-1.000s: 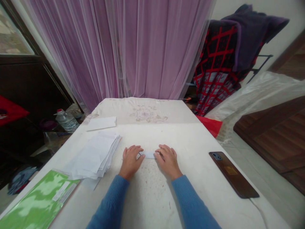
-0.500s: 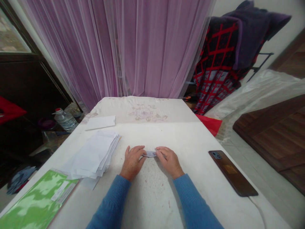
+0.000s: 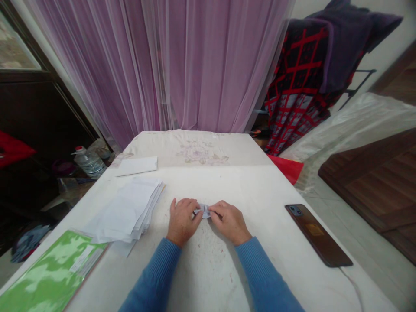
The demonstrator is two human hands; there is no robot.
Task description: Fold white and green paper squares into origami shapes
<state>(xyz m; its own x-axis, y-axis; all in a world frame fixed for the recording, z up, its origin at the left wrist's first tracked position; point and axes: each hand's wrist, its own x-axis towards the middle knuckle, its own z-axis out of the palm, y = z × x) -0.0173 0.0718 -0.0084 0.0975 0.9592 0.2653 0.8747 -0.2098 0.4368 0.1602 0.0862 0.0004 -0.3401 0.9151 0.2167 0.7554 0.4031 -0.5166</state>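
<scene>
A small folded white paper (image 3: 204,211) sits on the white tabletop (image 3: 204,277) between my two hands. My left hand (image 3: 182,222) pinches its left end with the fingertips. My right hand (image 3: 229,222) holds its right end, and the fingers hide part of the fold. Both hands rest low over the table, with blue sleeves at the wrists. To the left of my left hand lies a loose stack of white paper sheets (image 3: 126,210).
Farther up the table lies a white envelope or folded sheet (image 3: 137,166) on a floral cloth (image 3: 198,152). A green packet (image 3: 55,273) sits at the near left corner. A dark phone (image 3: 318,235) with a cable lies at the right edge. A water bottle (image 3: 89,161) stands beyond the left edge.
The flat paper strip has been drawn up into a smaller, bunched fold. My hands have moved closer together and now pinch it between their fingertips.
</scene>
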